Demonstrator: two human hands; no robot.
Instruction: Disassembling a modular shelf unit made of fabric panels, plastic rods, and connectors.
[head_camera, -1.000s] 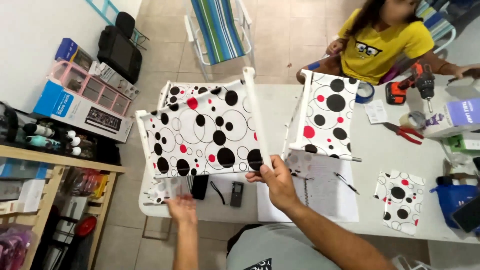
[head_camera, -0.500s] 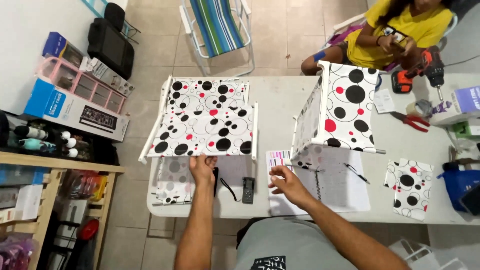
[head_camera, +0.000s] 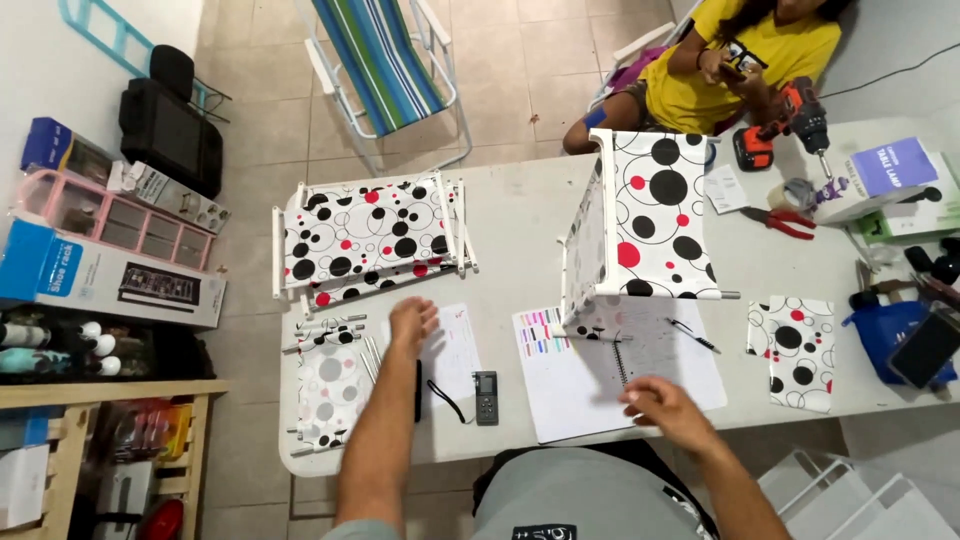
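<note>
Hands over table (head_camera: 520, 215). Left hand (head_camera: 412, 322) flat, fingers loosely spread, holding nothing, resting just near of folded spotted panel (head_camera: 365, 240), far left. Right hand (head_camera: 662, 408) open, fingers relaxed, empty, over paper sheet (head_camera: 590, 385). Upright spotted frame (head_camera: 640, 225) stands right of centre. Black remote (head_camera: 486, 397) between hands.

The left hand (head_camera: 412, 322) rests open just below the flat dotted fabric frames (head_camera: 368, 240); the right hand (head_camera: 662, 405) hovers open over the instruction sheet (head_camera: 590, 375).
</note>
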